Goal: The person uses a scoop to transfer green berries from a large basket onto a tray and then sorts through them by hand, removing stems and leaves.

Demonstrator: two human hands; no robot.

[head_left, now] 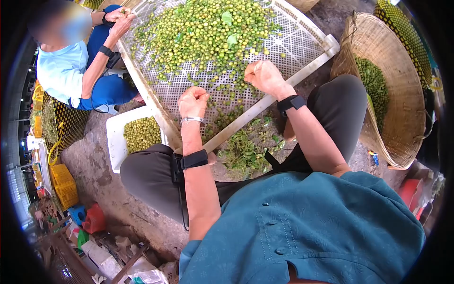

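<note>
From my remote seat I see small, round, green-to-yellow fruits [203,40] heaped loose over the far part of a white perforated tray [308,67], thinning to scattered ones toward its raised near rim, which runs diagonally across my view.

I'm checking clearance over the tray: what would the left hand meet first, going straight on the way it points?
Probably the near edge of the green fruit heaped on the tray. How high the left hand sits is unclear, so it might pass over.
</note>
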